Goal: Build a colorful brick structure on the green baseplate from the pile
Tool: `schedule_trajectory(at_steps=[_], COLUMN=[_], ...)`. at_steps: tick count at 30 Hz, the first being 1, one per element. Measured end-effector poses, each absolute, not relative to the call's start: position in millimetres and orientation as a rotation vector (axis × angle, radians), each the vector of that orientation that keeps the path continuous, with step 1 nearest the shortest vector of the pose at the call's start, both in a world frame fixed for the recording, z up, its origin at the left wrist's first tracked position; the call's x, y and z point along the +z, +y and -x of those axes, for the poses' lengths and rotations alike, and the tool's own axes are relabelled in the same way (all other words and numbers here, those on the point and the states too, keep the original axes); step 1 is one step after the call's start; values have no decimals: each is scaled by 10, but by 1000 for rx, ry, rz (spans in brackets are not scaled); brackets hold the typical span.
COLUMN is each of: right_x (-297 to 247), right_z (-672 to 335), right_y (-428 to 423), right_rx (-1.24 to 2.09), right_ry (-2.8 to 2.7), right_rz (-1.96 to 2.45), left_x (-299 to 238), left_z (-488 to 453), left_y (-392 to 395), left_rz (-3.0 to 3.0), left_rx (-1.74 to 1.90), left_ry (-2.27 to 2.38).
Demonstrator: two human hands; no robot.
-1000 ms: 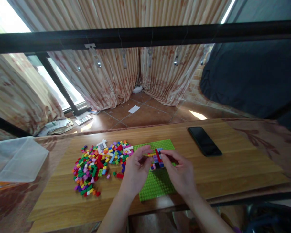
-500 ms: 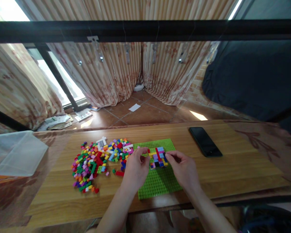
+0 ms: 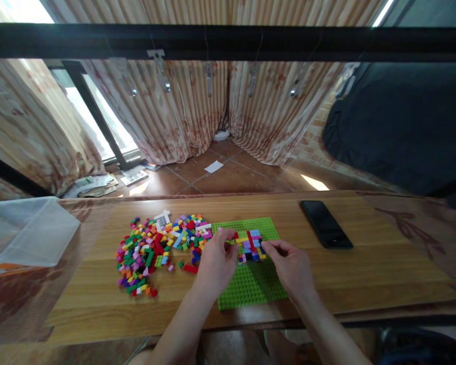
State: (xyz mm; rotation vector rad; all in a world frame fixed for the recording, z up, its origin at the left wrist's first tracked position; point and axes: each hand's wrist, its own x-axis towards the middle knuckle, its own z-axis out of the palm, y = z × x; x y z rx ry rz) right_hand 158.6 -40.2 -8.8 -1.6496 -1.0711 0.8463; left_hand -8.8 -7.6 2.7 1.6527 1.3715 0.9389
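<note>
A small build of toy bricks (image 3: 253,246) in blue, yellow, red, lilac and black lies between my hands, over the green studded baseplate (image 3: 247,290). At the build's left end, my left hand (image 3: 217,259) has its fingers curled and closed on it. The thumb and index finger of my right hand (image 3: 292,264) pinch its right edge. Fingers hide both ends of the build, and a dark shadow falls on the plate below it. Left of the plate spreads a pile of loose colourful bricks (image 3: 148,256).
A black phone (image 3: 326,224) lies on the wooden tabletop (image 3: 383,268) at the right. At the far left stands a translucent plastic bin (image 3: 34,228). A dark horizontal bar (image 3: 228,43) crosses the view in front of striped curtains (image 3: 167,116).
The whole view has shifted slightly, and more of the bin shows. Both hands keep their places at the ends of the brick build, with little visible movement.
</note>
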Motion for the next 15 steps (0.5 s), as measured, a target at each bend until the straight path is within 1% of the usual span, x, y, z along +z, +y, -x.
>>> schedule_trajectory(at_steps=[7, 15], right_x=[-87, -37], right_z=[-1576, -1627], right_y=[-367, -282], right_rx=[862, 1182], right_ry=[-1006, -693], right_rz=[1614, 1635], left_x=[26, 19], left_z=[79, 62], left_y=[-74, -72], left_rz=[-1673, -1729], left_rx=[932, 891], left_ry=[1377, 1434])
